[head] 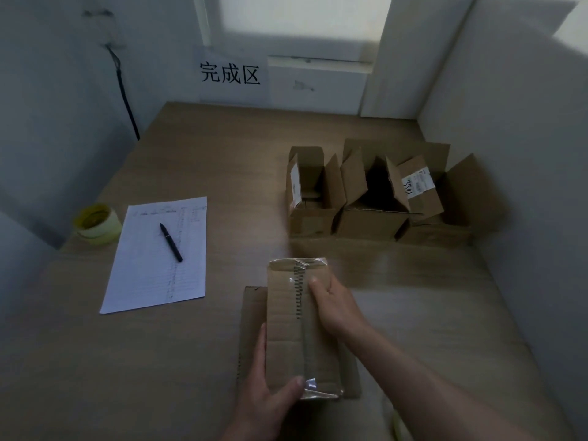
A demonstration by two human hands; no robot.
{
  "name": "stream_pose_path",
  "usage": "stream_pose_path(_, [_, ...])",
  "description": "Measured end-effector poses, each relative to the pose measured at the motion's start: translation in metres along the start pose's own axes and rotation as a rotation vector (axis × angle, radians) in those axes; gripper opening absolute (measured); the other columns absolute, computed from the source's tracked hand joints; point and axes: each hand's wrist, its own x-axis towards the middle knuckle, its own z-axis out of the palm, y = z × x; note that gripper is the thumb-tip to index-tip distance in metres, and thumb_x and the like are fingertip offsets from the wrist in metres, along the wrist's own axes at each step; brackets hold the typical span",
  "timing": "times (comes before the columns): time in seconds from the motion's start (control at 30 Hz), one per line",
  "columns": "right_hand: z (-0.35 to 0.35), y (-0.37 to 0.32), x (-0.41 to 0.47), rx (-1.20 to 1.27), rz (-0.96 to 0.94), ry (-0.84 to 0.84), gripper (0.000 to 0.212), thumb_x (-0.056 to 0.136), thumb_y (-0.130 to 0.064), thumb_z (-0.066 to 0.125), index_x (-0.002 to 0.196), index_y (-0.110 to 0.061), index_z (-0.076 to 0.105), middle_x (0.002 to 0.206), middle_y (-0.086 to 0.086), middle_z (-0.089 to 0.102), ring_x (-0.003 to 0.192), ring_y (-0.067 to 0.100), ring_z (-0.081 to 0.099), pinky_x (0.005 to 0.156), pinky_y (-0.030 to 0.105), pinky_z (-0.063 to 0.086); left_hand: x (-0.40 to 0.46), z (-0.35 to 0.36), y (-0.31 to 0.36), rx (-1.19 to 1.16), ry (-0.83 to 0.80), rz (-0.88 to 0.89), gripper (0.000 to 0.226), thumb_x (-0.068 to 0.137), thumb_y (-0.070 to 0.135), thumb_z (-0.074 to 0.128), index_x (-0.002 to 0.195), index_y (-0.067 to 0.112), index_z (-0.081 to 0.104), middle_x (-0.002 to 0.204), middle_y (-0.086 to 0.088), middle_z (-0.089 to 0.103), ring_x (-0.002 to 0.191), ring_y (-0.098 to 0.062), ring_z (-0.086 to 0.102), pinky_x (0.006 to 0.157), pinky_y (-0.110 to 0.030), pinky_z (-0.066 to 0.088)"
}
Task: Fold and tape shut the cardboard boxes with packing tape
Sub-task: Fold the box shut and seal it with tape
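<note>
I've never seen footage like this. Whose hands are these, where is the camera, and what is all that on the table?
There is no machine here: a person wears a camera on the head, so this single picture looks forward and down at their own hands. The left hand grips the near end of a small brown cardboard box sealed with clear tape along its seam; the right hand holds its right side. The box sits on a flat piece of cardboard on the wooden table. To the left lie a lined sheet of paper with a black pen on it, and a yellowish roll of packing tape. Farther back stand several open cardboard boxes, not yet closed.
</note>
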Motion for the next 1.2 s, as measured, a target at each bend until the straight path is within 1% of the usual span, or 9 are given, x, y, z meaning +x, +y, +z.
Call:
stream_pose_path(0.13, [0.002,0.013,-0.043,0.088,-0.042,-0.056,0.078,0.089,-0.059,0.054,0.145,-0.061,0.0,0.147,-0.003,0.045,0.122,0.014,0.053,0.099,0.039,0.047,0.0,-0.002,-0.001,0.032,-0.034,-0.002,0.094,0.069,0.048,0.075,0.136,0.062,0.011,0.131,0.025,0.049,0.111,0.008,0.057,0.089,-0.015,0.049])
stream_pose_path(0.27, [0.013,0.035,-0.084,0.005,-0.117,-0.029,0.098,0.08,-0.063,0.056,0.148,-0.054,-0.014,0.155,-0.01,0.033,0.132,0.01,0.043,0.108,0.031,0.038,-0.001,0.003,-0.006,0.066,0.035,0.034,0.078,0.079,0.057,0.06,0.142,0.058,0.015,0.133,0.029,0.05,0.118,0.008,0.053,0.098,-0.023,0.046])
stream_pose_path(0.33, [0.017,0.039,-0.092,-0.045,-0.156,0.044,0.094,0.089,-0.052,0.058,0.149,-0.051,-0.014,0.157,-0.007,0.033,0.134,0.013,0.043,0.107,0.028,0.036,-0.001,0.005,-0.006,0.045,0.067,0.013,0.075,0.081,0.056,0.055,0.148,0.047,0.021,0.136,0.023,0.051,0.119,0.005,0.054,0.104,-0.033,0.045])
stream_pose_path(0.47, [0.019,0.035,-0.089,-0.015,-0.168,0.075,0.086,0.097,-0.034,0.057,0.153,-0.04,-0.008,0.158,-0.003,0.032,0.138,0.014,0.039,0.112,0.032,0.034,0.006,0.004,0.008,0.09,0.087,-0.05,0.066,0.076,0.06,0.055,0.138,0.042,0.041,0.123,0.016,0.063,0.104,0.004,0.062,0.097,-0.034,0.05])
stream_pose_path(0.67, [0.022,0.036,-0.084,0.065,-0.128,0.039,0.08,0.1,-0.035,0.049,0.151,-0.048,-0.011,0.156,-0.002,0.035,0.137,0.016,0.042,0.112,0.042,0.039,0.008,0.015,0.022,0.39,0.193,0.067,0.087,0.084,0.047,0.067,0.152,0.033,0.015,0.123,0.023,0.05,0.108,0.002,0.052,0.092,-0.024,0.045])
stream_pose_path(0.9, [-0.01,0.019,-0.033,-0.036,-0.057,0.073,0.125,0.061,-0.058,0.077,0.152,-0.044,-0.008,0.151,-0.004,0.043,0.131,0.017,0.048,0.109,0.042,0.041,0.012,0.009,0.015,0.426,0.183,0.08,0.098,0.075,0.053,0.074,0.152,0.034,0.017,0.136,0.012,0.054,0.118,-0.004,0.055,0.095,-0.021,0.044])
stream_pose_path(1.0, [-0.02,0.001,0.011,-0.107,-0.13,0.13,0.118,0.066,-0.054,0.082,0.154,-0.04,0.005,0.155,-0.004,0.038,0.138,0.018,0.04,0.113,0.039,0.036,0.013,0.007,0.016,0.423,0.172,0.072,0.102,0.068,0.066,0.067,0.151,0.039,0.014,0.132,0.017,0.052,0.117,-0.003,0.054,0.098,-0.024,0.045])
stream_pose_path(1.07, [-0.024,-0.008,0.036,-0.094,-0.099,0.125,0.099,0.067,-0.054,0.082,0.15,-0.037,0.032,0.147,-0.003,0.049,0.133,0.017,0.046,0.108,0.029,0.037,0.013,0.007,0.016,0.414,0.166,0.066,0.103,0.063,0.073,0.06,0.15,0.042,0.013,0.127,0.023,0.051,0.113,0.001,0.053,0.097,-0.024,0.046])
stream_pose_path(1.2, [-0.018,-0.01,0.058,-0.058,-0.055,0.135,0.04,0.076,-0.057,0.074,0.107,-0.031,0.072,0.103,-0.011,0.071,0.101,0.012,0.064,0.084,0.027,0.048,0.015,0.01,0.014,0.402,0.185,0.063,0.094,0.07,0.066,0.063,0.148,0.043,0.016,0.12,0.033,0.049,0.11,0.006,0.053,0.094,-0.02,0.044])
